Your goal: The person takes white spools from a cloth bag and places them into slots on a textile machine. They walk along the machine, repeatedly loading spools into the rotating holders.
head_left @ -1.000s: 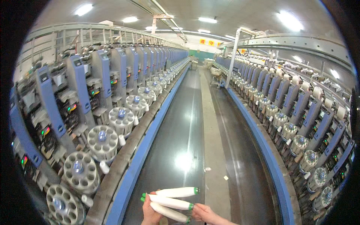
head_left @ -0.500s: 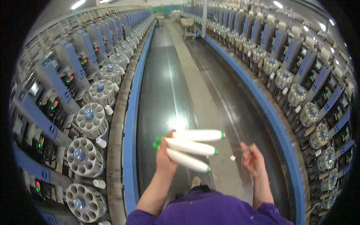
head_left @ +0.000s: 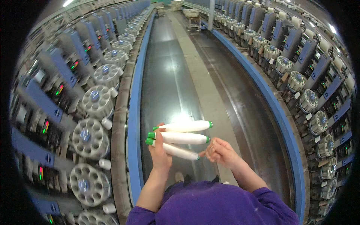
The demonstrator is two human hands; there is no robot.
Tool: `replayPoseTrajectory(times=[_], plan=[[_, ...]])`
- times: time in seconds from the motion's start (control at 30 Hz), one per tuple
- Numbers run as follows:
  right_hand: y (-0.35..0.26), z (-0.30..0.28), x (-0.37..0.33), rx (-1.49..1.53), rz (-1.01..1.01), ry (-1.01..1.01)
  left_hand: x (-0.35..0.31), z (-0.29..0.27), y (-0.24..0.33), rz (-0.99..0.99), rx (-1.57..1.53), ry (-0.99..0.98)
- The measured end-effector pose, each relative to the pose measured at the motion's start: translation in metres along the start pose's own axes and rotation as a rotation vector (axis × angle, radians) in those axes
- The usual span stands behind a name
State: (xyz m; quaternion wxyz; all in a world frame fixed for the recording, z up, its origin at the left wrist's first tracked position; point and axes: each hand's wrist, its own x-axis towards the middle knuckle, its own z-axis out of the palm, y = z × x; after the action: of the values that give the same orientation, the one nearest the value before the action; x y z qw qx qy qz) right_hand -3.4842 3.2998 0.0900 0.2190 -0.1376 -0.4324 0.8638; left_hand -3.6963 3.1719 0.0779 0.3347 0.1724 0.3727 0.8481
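Observation:
Three white yarn bobbins [head_left: 182, 138] with green ends are fanned out in my left hand [head_left: 160, 152], which grips them near their left ends. They lie roughly level in front of my body, their other ends pointing right. Close by the right-hand tips of the lower two is my right hand [head_left: 221, 153], its fingers curled together in a pinch. Whatever the pinch may hold is too fine to make out. One fingertip reaches the end of the lowest bobbin, though I cannot tell whether it touches.
Long rows of winding machines line both sides, with round multi-hole bobbin magazines [head_left: 90, 138] on the left and more magazines [head_left: 308, 100] on the right. Blue rails [head_left: 135, 112] edge the dark, shiny aisle floor [head_left: 165, 75]. Farther along stands a loaded cart [head_left: 193, 20].
My right hand has moved left, up to the bobbin ends. The left hand and its bobbins have shifted slightly left and up. A small white bit beside the right hand no longer shows there.

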Motion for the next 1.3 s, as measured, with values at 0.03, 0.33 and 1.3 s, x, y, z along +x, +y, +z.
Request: replayPoseTrajectory(times=[0.03,0.33,1.3], plan=[[-0.008,-0.01,0.03,0.108,0.062,0.05,0.043,0.004,0.001,-0.028,-0.031,-0.008],[-0.146,-0.179,0.253,-0.494,-0.149,0.759,0.383,0.04,-0.061,-0.293,-0.26,-0.128],[-0.325,-0.438,1.325,0.357,-0.011,0.297,1.483,0.11,-0.229,-0.368,-0.305,0.172]])
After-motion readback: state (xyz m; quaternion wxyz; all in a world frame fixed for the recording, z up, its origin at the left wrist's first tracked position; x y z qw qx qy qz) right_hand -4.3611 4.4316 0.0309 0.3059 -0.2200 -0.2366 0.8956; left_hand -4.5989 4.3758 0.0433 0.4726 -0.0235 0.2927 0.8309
